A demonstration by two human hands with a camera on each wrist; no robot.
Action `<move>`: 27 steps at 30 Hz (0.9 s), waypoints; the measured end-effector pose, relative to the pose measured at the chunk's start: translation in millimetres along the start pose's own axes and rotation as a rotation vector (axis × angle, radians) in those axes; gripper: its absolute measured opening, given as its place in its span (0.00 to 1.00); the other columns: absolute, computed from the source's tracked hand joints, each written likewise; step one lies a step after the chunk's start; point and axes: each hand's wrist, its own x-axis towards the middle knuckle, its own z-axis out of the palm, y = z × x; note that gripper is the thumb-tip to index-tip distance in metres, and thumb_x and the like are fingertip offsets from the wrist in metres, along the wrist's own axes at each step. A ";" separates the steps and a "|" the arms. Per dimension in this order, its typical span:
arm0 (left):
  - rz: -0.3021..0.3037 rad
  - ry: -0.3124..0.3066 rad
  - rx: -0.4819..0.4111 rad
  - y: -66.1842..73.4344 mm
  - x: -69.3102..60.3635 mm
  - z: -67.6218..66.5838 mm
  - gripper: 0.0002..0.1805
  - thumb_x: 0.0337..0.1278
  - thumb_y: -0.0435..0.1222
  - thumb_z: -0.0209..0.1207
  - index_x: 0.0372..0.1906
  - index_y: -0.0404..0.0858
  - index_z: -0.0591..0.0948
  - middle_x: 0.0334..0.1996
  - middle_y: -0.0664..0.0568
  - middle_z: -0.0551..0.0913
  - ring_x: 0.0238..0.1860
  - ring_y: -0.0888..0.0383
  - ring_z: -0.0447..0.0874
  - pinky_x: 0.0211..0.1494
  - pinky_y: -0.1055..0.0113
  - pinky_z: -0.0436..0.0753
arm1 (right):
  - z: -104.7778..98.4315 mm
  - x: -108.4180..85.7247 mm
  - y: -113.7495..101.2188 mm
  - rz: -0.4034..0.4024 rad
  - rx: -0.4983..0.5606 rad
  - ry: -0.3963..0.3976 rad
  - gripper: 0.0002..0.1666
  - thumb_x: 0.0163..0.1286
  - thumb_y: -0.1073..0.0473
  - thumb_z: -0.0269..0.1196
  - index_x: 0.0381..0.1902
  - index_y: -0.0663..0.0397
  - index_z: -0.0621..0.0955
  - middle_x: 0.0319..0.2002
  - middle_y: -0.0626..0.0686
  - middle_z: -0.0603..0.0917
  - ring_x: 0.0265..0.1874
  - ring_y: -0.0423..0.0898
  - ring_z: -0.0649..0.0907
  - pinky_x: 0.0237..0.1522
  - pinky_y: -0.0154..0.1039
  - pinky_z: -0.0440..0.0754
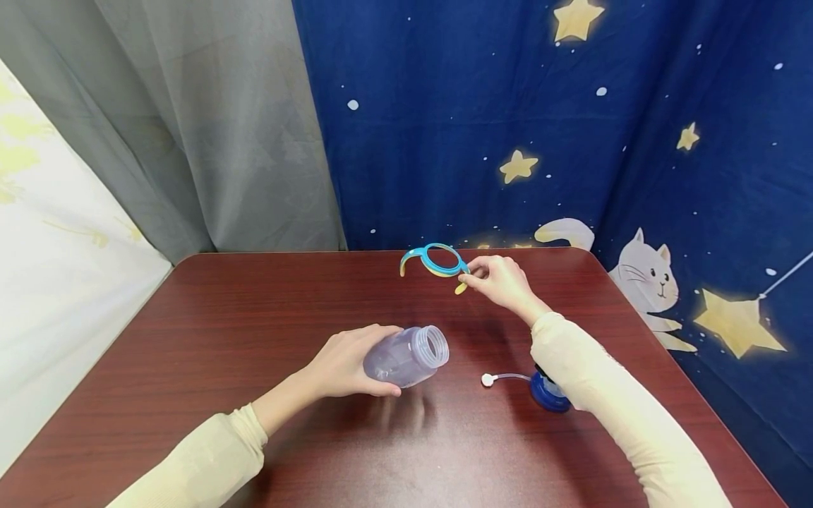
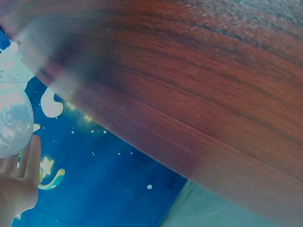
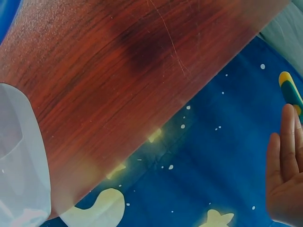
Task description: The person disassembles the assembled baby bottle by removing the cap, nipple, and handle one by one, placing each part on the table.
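My left hand (image 1: 351, 360) grips a translucent, purplish baby bottle (image 1: 394, 358) above the table. The bottle is tilted on its side, its uncapped threaded mouth facing right. In the left wrist view, the round base of the bottle (image 2: 12, 123) shows by the fingers. Farther back, my right hand (image 1: 498, 281) pinches a blue-and-yellow bottle handle ring (image 1: 442, 270) by one of its two curved grips, held in the air apart from the bottle. A blue bottle cap (image 1: 547, 395) lies under my right forearm, partly hidden by the sleeve; a thin straw with a white weighted end (image 1: 488, 379) extends left from it.
The brown wooden table (image 1: 254, 303) has its far edge just behind the handle ring. A grey curtain (image 1: 254, 127) and a blue starry curtain (image 1: 444, 127) hang behind it. At the right wrist view's left edge is a cropped translucent shape (image 3: 23, 161).
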 end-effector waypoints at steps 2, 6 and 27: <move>-0.001 -0.003 0.001 -0.7 0.4 -0.6 0.43 0.26 0.66 0.61 0.54 0.48 0.71 0.43 0.64 0.75 0.39 0.68 0.73 0.36 0.65 0.74 | 1.3 0.6 0.6 0.022 -0.006 -0.011 0.12 0.52 0.50 0.65 0.32 0.49 0.83 0.21 0.41 0.81 0.24 0.40 0.78 0.24 0.40 0.69; 0.002 -0.001 0.003 -1.8 0.9 -0.1 0.43 0.25 0.65 0.61 0.54 0.48 0.71 0.43 0.64 0.75 0.39 0.68 0.74 0.35 0.65 0.74 | 4.2 1.4 2.2 0.065 -0.006 -0.032 0.11 0.52 0.49 0.65 0.31 0.47 0.82 0.20 0.42 0.81 0.23 0.39 0.78 0.23 0.41 0.68; -0.008 0.000 0.013 -3.2 0.2 0.9 0.43 0.25 0.67 0.60 0.54 0.50 0.71 0.41 0.65 0.75 0.37 0.68 0.74 0.33 0.66 0.74 | 18.4 -0.9 9.4 0.176 -0.016 -0.108 0.12 0.53 0.47 0.64 0.29 0.49 0.82 0.20 0.49 0.82 0.18 0.38 0.78 0.23 0.41 0.68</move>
